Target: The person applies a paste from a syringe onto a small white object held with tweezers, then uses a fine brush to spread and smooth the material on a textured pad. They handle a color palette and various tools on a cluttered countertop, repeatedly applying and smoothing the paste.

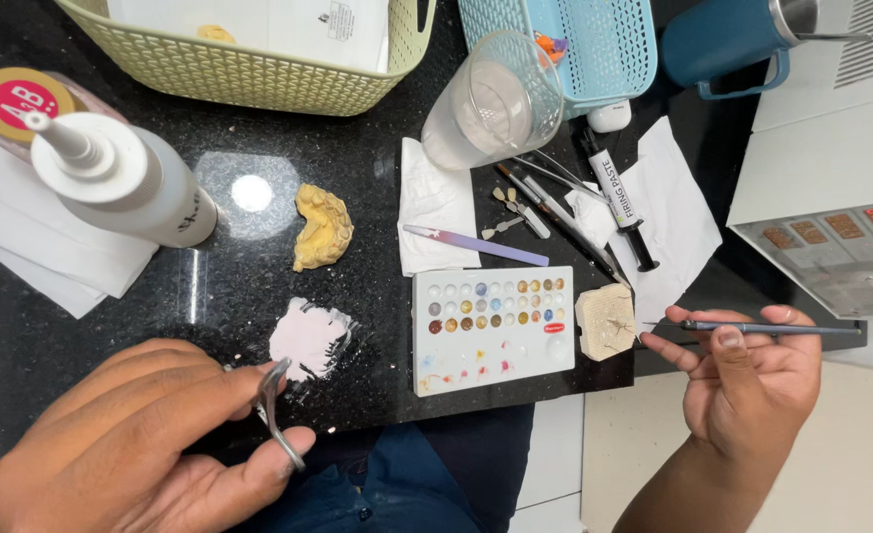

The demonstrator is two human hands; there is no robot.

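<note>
My left hand (140,434) sits at the near edge of the black counter (111,306), gripping metal tweezers (276,410) between thumb and forefinger. Just beyond the tweezers lies a smear of pink paste (308,338). My right hand (752,380) holds a thin dark-handled brush (752,327) horizontally, tip pointing left toward a beige block (606,321). Between the hands rests a white palette (493,331) with many small wells of coloured pigment. A yellow dental cast (323,227) lies farther back.
A white squeeze bottle (125,183) and a round-lidded jar (22,99) stand at left on paper tissue. Behind are a yellow-green basket (259,79), a blue basket (594,49), a clear cup (491,104), a teal mug (732,39), a syringe (619,207), several tools and a white machine (831,197).
</note>
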